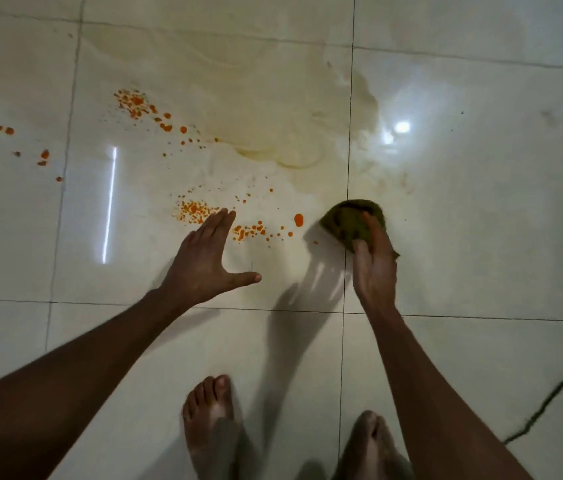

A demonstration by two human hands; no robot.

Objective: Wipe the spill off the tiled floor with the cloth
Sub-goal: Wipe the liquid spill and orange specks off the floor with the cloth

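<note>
The right hand [373,261] held a bunched olive-green cloth [351,220] against the tiled floor [481,202], just right of the orange spill [249,230]; the left hand [204,261] hovered flat, fingers spread. Soft and light, the cloth looked best gripped bunched from above.

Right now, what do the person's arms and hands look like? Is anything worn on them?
Both arms are bare as far as the view shows, with no sleeves. The left hand and the right hand have no gloves, and I see no rings, watch or bracelets. The feet are also bare.
</note>
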